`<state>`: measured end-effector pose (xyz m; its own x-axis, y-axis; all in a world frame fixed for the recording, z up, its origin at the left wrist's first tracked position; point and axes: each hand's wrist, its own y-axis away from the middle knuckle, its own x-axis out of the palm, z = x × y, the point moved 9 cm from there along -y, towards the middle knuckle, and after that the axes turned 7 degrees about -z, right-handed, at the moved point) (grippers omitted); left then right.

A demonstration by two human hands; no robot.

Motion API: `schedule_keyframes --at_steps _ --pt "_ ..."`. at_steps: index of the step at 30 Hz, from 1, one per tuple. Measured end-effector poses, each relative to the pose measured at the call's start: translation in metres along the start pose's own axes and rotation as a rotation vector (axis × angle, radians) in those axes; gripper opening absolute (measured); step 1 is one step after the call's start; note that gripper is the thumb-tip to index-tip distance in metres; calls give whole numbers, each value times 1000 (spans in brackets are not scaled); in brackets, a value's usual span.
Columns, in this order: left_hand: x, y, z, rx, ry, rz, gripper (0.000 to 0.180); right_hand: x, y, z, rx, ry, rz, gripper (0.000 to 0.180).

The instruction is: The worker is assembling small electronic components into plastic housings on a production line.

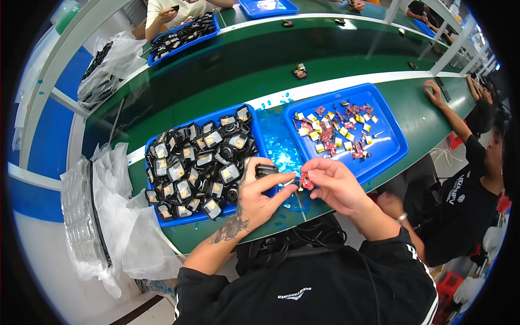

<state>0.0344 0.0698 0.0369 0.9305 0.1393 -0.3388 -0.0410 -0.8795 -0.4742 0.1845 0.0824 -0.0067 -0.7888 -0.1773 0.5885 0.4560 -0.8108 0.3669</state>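
Left hand is closed around a small black module, pinching it between thumb and fingers above the near edge of the green bench. Right hand is closed too, its fingertips gripping a small red and yellow component just beside the module, so the two parts nearly touch between the hands.

To do this joining well, my judgement is that the black module should be kept steady while the red piece is lined up squarely with it, then pressed home with a light, even push; the piece is small and could slip from the fingertips or go in crooked. How the mating faces are turned cannot be told at this size.

Two blue trays sit on the bench. Left blue tray, just ahead of the left hand, is heaped with black modules with pale square faces, piled loosely. Right blue tray, ahead of the right hand, holds a scatter of red and yellow components over part of its floor. Clear plastic bags lie at the far left.
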Motion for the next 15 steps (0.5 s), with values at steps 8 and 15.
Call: schedule_keyframes --at_steps 8,15 --pt "-16 3 -15 72 -114 -135 27 19 7 21 -311 427 -41 24" --pt "-13 0 -7 -125 130 -41 28 48 31 53 -950 979 -17 37"
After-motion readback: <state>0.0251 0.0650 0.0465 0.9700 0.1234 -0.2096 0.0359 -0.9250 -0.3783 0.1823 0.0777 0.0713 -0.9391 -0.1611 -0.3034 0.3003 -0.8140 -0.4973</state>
